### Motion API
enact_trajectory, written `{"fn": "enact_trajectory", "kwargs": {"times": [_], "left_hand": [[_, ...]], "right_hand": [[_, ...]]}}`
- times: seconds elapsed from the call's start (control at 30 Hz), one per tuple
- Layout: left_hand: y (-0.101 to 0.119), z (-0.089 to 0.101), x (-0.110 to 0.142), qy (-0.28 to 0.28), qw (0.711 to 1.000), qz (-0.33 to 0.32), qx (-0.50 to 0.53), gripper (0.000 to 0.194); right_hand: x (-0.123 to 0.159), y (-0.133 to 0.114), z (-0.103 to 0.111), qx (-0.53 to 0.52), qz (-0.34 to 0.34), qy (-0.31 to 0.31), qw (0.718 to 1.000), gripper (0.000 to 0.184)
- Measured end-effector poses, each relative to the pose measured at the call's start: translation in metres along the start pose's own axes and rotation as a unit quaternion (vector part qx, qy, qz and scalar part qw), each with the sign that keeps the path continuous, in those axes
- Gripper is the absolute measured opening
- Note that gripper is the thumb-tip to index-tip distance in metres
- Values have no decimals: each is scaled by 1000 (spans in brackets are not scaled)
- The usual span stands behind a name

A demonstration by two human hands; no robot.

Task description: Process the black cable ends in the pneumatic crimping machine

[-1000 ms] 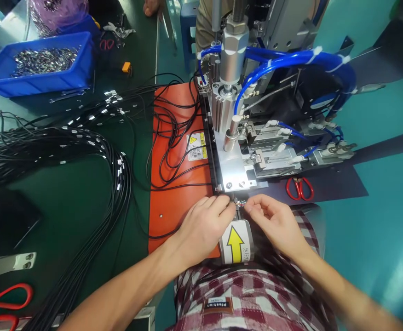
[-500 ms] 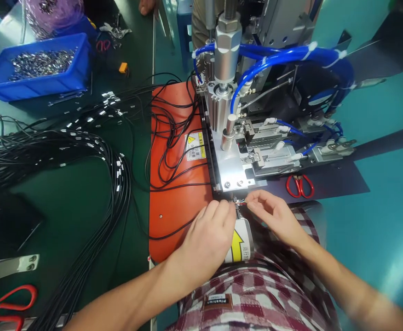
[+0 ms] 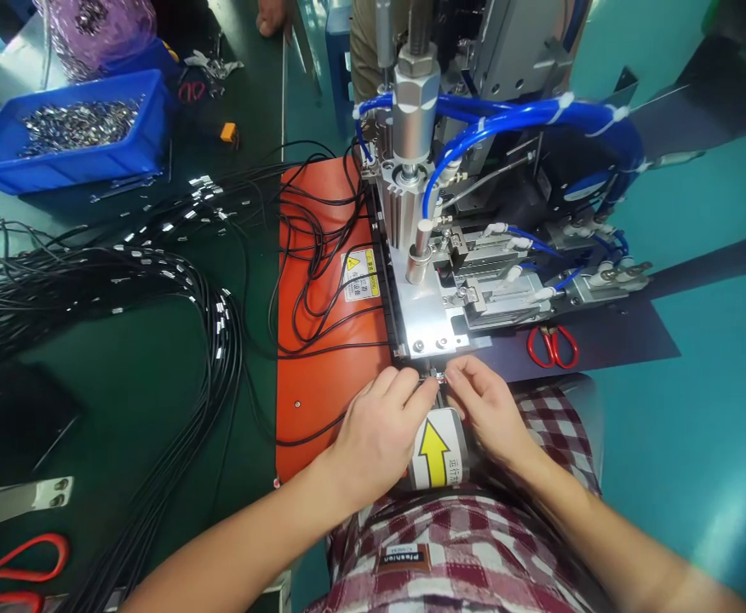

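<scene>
My left hand [image 3: 386, 426] is closed, its fingertips pinching the end of a black cable [image 3: 312, 438] that comes in under it from the left. Thin coloured wires [image 3: 440, 375] stick out to the right of those fingertips. My right hand [image 3: 489, 413] is closed on these wires with thumb and forefinger; its other fingers are curled. Both hands meet at the front of a metal press machine [image 3: 421, 315], just above a white label with a yellow arrow [image 3: 435, 451]. The exact ends of the wires are hidden by the fingers.
Black cables lie over the orange base plate [image 3: 328, 383], and a large cable bundle [image 3: 220, 340] curves across the green table. A blue bin of metal parts [image 3: 79, 128] stands far left. Red-handled scissors [image 3: 552, 346] lie right of the machine. A person's hand [image 3: 272, 15] is at the top.
My right hand has moved left, closer to my left hand, along the wires. My left hand shifted over the arrow label and back, still holding the cable. The view has shifted slightly.
</scene>
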State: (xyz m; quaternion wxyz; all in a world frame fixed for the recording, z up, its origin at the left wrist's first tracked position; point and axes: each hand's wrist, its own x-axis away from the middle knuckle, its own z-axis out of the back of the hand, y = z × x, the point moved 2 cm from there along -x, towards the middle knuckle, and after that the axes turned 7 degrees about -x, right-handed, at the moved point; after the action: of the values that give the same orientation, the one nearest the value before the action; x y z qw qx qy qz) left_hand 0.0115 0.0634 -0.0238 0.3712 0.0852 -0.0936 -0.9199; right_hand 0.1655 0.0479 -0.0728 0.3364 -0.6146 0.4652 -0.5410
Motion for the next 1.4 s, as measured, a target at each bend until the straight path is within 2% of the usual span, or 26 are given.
{"fn": "enact_trajectory", "kwargs": {"times": [0.13, 0.37, 0.5, 0.7, 0.8, 1.0, 1.1, 1.23, 1.33, 1.4], "left_hand": [[-1, -1, 0, 24, 1000, -2, 3, 37], [4, -1, -9, 7, 1000, 21, -18, 32], [4, 4, 14, 0, 998, 70, 5, 38], [12, 1, 71, 16, 976, 201, -87, 48], [8, -1, 75, 18, 971, 221, -91, 48], [-7, 1, 64, 30, 972, 224, -68, 43], [-5, 1, 67, 31, 973, 221, -62, 43], [-8, 0, 72, 24, 973, 223, -52, 44], [-20, -1, 60, 34, 975, 217, -39, 45], [-31, 1, 43, 62, 977, 203, -34, 45]], "right_hand": [[0, 0, -1, -15, -9, -8, 1000, 32], [0, 1, -1, -25, 0, -10, 1000, 33], [1, 0, 0, -17, 10, -21, 1000, 32], [0, 2, 3, -7, 21, -27, 999, 34], [-1, 4, 3, -7, 25, -25, 999, 35], [-2, 4, 2, -11, 34, -5, 999, 36], [3, 10, 17, -24, 35, 34, 999, 38], [28, 29, 62, -38, 36, 145, 988, 40], [58, 50, 96, -37, 15, 193, 980, 41], [70, 67, 111, -23, -23, 227, 973, 43]]}}
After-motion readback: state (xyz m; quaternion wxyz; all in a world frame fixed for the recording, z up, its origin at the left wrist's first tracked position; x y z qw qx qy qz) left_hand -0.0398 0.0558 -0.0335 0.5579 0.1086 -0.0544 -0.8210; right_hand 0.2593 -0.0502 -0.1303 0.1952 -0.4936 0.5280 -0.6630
